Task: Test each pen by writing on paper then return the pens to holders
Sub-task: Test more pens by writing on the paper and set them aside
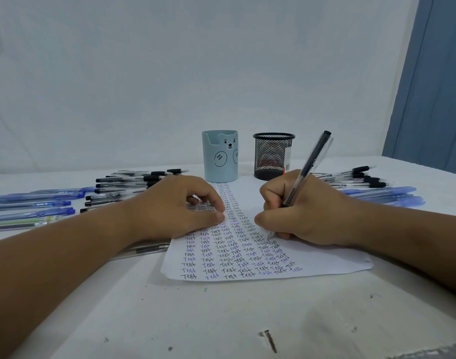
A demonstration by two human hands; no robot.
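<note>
Right hand (pixel 296 211) gripped pen (pixel 308 167), axis tilted toward 1 o'clock, tip on paper (pixel 325 257); mesh holder (pixel 273 156) at 11 o'clock. Left hand (pixel 175 206), relaxed, pressed paper.

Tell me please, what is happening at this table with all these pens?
A person is testing pens. The right hand grips a clear-barrelled black pen with its tip on the white paper sheet, already filled with columns of the word "Test". The left hand presses the sheet flat. The pale blue bear-face holder and the black wire-mesh holder stand behind the sheet; no pens show in them. Many black and blue pens lie on both sides.
</note>
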